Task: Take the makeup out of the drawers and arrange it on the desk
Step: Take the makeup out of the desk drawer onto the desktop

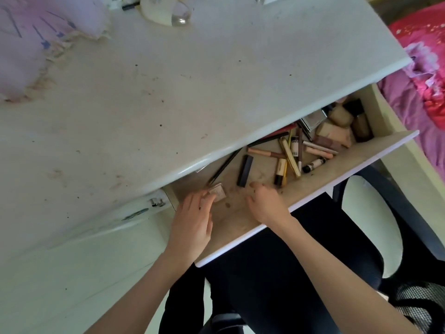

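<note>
Two bare hands reach into the open drawer [375, 150] that is pulled out from under the white worktop [168, 97]. The left hand [192, 222] lies near the drawer's left end, its fingertips on a small pale square compact [218, 192]; whether its grip has closed round the compact I cannot tell, since the fingers hide the contact. The right hand [265, 203] sits just beside it, knuckles up and fingers curled down onto the drawer floor; what, if anything, its grip holds is hidden.

Most of the makeup is in the drawer. A black rectangular lipstick case [245, 171] lies near the right hand's fingertips, and a long black pencil [225, 166] runs slantwise under the worktop edge. Further right is a loose heap of tubes [292, 155], gold, pink and white, and at the far right end beige sponges and pots [342, 124] crowd together.

On the worktop's far edge rests a white bottle [166, 10], with a lilac frilled cloth [41, 42] at the left. A pink bedspread [423, 80] shows at the right.
</note>
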Demonstrator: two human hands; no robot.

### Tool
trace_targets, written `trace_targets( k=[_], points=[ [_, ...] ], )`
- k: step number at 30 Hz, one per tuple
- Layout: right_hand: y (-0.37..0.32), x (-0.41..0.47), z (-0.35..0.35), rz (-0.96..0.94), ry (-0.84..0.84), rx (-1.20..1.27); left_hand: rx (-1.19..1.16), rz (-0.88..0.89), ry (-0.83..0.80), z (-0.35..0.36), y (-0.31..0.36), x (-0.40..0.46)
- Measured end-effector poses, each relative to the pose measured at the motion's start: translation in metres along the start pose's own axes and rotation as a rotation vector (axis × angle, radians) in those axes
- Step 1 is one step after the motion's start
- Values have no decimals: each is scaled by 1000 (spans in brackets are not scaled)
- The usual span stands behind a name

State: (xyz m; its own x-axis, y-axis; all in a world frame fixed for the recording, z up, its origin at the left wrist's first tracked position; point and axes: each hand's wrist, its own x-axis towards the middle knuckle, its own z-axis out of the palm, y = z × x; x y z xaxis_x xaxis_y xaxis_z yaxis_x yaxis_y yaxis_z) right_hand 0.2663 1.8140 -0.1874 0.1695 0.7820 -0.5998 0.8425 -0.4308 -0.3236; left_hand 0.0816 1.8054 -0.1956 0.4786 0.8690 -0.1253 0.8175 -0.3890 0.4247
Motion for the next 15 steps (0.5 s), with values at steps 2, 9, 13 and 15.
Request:
trace_targets(
  k=[2,9,13,15],
  points=[
    [-6,10,1,99,32,155,70,-88,-98,8,2,15],
    [-16,47,11,255,138,236,212,-193,-197,41,1,53],
    [-15,58,21,300,151,313,250,-229,-212,51,-3,68],
    [-12,60,24,297,155,324,258,-240,-254,56,-4,74]
  ],
)
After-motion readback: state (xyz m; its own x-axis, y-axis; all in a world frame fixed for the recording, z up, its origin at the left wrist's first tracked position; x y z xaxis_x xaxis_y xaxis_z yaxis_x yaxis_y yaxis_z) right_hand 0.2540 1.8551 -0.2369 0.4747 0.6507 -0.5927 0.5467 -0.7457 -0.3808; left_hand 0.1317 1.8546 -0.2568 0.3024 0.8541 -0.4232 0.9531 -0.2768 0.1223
